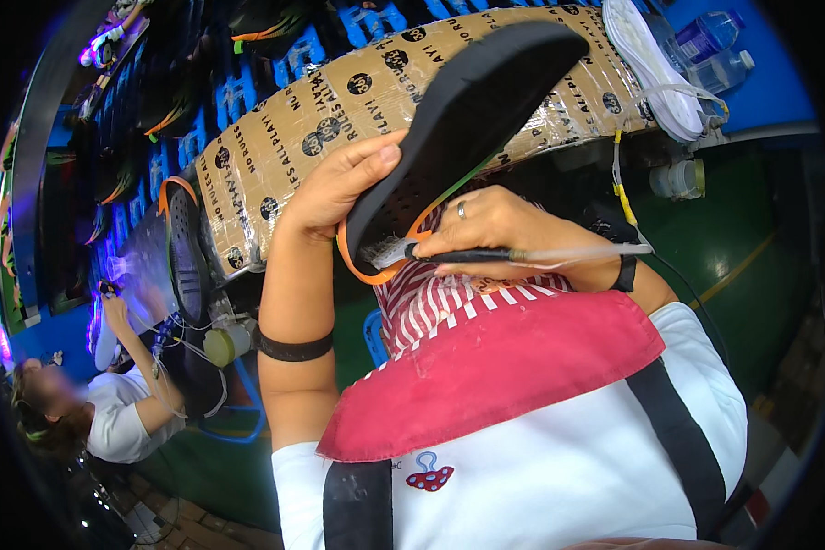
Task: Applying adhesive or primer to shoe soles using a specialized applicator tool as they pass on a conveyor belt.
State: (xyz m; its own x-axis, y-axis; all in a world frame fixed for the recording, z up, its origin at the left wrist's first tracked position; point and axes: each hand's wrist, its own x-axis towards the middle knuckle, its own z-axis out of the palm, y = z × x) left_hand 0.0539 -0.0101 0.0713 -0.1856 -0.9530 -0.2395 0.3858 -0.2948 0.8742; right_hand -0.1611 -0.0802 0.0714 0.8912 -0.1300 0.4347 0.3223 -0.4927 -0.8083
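Observation:
My left hand [344,188] grips a black shoe sole [495,96] by its side near the heel. The sole is tilted, its toe pointing up to the far right, and an orange and green rim shows along its heel and edge. In my right hand [495,225] is a brush [458,256] with a dark handle, pale bristles and a clear tube running back past the wrist. Its bristles touch the heel end of the sole, inside the orange rim. My right fingers are closed around the handle.
A cardboard-covered bench edge [275,156] lies beyond the sole. A white sole [646,69] and clear plastic bottles [710,41] are at the far right, with a jar [678,180] below. Another sole [185,252] stands left, near a co-worker [124,403]. More orange-edged soles lie on blue racks.

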